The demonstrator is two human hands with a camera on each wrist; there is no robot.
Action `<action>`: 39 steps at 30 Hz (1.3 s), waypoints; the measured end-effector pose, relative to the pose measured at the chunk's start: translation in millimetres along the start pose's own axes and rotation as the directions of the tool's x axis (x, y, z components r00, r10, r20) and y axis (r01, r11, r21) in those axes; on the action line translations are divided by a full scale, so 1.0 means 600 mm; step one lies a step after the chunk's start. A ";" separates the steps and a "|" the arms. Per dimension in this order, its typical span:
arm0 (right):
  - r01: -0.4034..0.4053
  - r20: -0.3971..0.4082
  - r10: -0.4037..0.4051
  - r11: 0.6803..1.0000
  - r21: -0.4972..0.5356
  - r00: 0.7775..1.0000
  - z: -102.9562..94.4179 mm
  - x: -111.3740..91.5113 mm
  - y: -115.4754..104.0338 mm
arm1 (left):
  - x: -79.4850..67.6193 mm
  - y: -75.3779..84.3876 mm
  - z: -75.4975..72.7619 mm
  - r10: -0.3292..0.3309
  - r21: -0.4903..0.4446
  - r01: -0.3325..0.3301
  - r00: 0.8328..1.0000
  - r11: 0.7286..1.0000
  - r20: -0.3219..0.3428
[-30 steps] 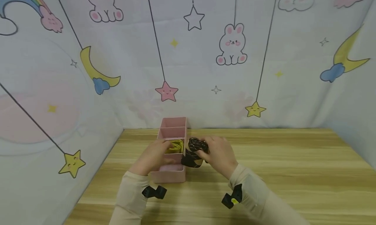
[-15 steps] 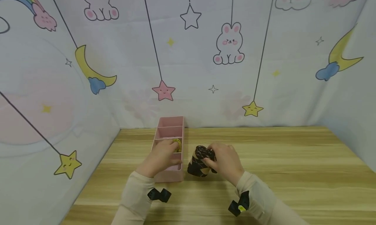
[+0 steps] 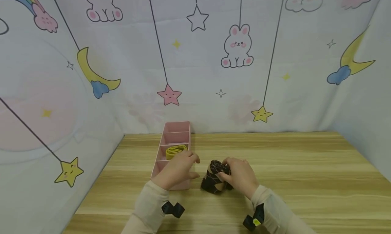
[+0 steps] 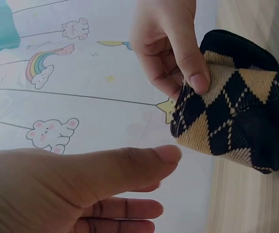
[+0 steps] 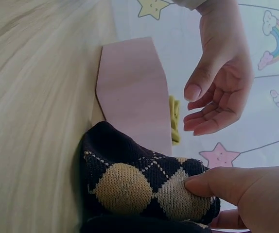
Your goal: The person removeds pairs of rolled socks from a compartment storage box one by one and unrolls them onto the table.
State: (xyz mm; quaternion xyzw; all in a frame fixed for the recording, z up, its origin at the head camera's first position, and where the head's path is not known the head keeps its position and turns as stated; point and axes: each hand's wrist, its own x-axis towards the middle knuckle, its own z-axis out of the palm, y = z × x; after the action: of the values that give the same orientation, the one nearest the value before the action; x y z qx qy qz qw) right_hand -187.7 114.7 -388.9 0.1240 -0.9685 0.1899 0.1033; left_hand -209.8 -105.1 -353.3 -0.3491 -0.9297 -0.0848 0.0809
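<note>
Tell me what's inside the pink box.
Inside the pink box, a rolled yellow cloth sits in the second compartment from the near end. The left hand covers much of the nearest compartment, so its contents can't be told.

A gap sits between the pink box (image 3: 176,139) and the sock (image 3: 212,179), but the left grip (image 3: 179,168) pokes over it. The bench (image 3: 308,176) has room on the right.

The right hand (image 3: 242,175) grips a patterned bundle (image 3: 211,180) — the left hand (image 3: 179,169) hovers near a pink box (image 3: 177,127).
</note>
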 end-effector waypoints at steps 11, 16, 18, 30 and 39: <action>-0.025 -0.024 0.025 1.000 0.010 0.999 0.007 0.003 0.032 | 0.016 0.041 0.038 0.072 0.168 -0.067 0.997 0.983 -0.021; -0.034 -0.028 0.034 0.999 -0.009 0.999 0.007 0.004 0.046 | 0.022 0.059 0.056 0.102 0.237 -0.080 0.992 0.968 -0.080; -0.036 -0.031 0.035 0.999 -0.016 0.999 0.006 0.004 0.051 | 0.025 0.065 0.062 0.106 0.251 -0.084 0.991 0.964 -0.077; -0.089 0.005 0.089 0.996 -0.024 0.996 0.001 -0.002 0.074 | 0.034 0.079 0.091 0.096 0.264 -0.089 0.995 0.960 -0.014; -0.119 0.055 0.117 0.992 0.038 0.992 -0.001 -0.007 0.088 | 0.043 0.073 0.113 0.144 0.237 -0.118 0.985 0.964 -0.098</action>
State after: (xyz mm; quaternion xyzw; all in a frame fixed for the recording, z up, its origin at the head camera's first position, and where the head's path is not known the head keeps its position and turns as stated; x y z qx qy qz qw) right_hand -198.3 163.1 -407.3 0.0735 -0.9724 0.2121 0.0636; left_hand -205.9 -41.6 -409.2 -0.3926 -0.9019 0.0094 0.1796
